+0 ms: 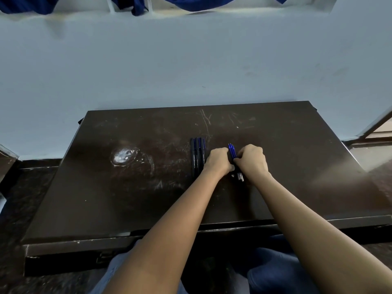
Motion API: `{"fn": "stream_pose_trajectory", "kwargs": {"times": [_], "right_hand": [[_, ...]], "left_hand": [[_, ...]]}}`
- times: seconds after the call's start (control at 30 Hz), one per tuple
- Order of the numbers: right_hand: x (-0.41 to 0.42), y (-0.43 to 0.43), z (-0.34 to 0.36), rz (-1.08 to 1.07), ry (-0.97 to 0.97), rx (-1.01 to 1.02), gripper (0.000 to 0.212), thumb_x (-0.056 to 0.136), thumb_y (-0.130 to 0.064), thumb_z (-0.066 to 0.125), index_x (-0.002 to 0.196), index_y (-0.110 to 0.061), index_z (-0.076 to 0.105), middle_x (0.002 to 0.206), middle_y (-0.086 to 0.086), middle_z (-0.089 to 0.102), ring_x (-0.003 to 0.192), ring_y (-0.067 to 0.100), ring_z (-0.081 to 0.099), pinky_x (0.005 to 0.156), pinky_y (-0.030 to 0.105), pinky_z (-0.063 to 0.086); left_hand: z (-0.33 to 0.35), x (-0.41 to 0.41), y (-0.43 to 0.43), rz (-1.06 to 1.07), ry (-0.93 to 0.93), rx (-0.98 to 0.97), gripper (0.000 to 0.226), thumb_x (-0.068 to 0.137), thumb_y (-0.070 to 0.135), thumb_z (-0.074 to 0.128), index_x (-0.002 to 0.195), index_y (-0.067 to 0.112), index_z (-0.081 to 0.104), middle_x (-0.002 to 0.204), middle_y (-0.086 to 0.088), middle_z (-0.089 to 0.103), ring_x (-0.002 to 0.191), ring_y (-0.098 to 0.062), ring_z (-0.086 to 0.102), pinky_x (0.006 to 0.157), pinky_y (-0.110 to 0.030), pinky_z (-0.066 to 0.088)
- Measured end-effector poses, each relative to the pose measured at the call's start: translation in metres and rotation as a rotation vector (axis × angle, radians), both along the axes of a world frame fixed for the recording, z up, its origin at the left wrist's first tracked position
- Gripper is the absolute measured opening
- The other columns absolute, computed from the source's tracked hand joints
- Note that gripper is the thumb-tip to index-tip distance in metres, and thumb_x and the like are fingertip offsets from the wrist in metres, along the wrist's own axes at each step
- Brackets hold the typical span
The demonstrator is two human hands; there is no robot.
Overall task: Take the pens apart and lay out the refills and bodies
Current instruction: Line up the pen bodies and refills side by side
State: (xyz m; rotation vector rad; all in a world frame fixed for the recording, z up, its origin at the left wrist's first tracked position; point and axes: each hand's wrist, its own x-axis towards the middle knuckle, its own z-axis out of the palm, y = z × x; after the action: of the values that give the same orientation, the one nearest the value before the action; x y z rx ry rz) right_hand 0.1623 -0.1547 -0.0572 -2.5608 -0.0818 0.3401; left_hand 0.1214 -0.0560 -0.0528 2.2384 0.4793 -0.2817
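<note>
Blue-clad knees (pixel 273 270) sit under the near edge of the dark, scratched table (pixel 127 209), and both bare forearms reach over that edge toward its middle. Its far edge lies against a pale blue wall (pixel 191 60). Wide open top stretches to the left, marked only by a whitish scuffed patch (pixel 125 157), and more open top lies to the right of the hands.

Four or so black pen bodies (pixel 198 155) lie side by side in a neat row, pointing away from the person, just left of the left hand (pixel 218 160). That hand and the right hand (pixel 252 161) meet knuckle to knuckle around a small bundle of blue refills (pixel 231 150), whose ends poke out beyond the fingers. Both hands are curled tight on the bundle, though the fingertips are hidden. Greyish ends (pixel 240 176) show below the right hand near the wrist, possibly the bundle's other end; too small to tell.
</note>
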Motion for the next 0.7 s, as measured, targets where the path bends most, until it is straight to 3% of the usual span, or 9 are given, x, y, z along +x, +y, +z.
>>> {"fn": "stream_pose_trajectory", "kwargs": {"times": [0.2,0.33,0.7], "right_hand": [[0.003,-0.002,-0.002,-0.031,0.0,0.06,0.021,0.08,-0.004,0.059,0.096,-0.009,0.072,0.1,0.015,0.066,0.088,0.035,0.066,0.07,0.035,0.053],[0.004,-0.002,-0.003,-0.055,0.003,0.101,0.024,0.081,-0.003,0.058,0.099,-0.011,0.072,0.102,0.014,0.067,0.09,0.034,0.065,0.07,0.032,0.051],[0.008,-0.002,-0.003,-0.105,0.019,0.174,0.022,0.08,-0.004,0.06,0.096,-0.014,0.071,0.102,0.012,0.068,0.092,0.031,0.065,0.07,0.032,0.05]], "left_hand": [[-0.01,0.002,-0.002,-0.053,-0.041,0.065,0.071,0.076,0.017,0.075,0.14,0.014,0.046,0.126,-0.014,0.054,0.112,-0.031,0.057,0.095,-0.044,0.048],[-0.014,0.004,-0.003,-0.064,-0.072,0.069,0.061,0.075,0.016,0.076,0.132,0.013,0.053,0.117,-0.013,0.053,0.105,-0.031,0.059,0.093,-0.045,0.049],[-0.019,0.013,-0.004,-0.086,-0.083,0.124,0.067,0.079,0.021,0.073,0.14,0.015,0.045,0.121,-0.013,0.05,0.108,-0.03,0.057,0.094,-0.042,0.048]]}}
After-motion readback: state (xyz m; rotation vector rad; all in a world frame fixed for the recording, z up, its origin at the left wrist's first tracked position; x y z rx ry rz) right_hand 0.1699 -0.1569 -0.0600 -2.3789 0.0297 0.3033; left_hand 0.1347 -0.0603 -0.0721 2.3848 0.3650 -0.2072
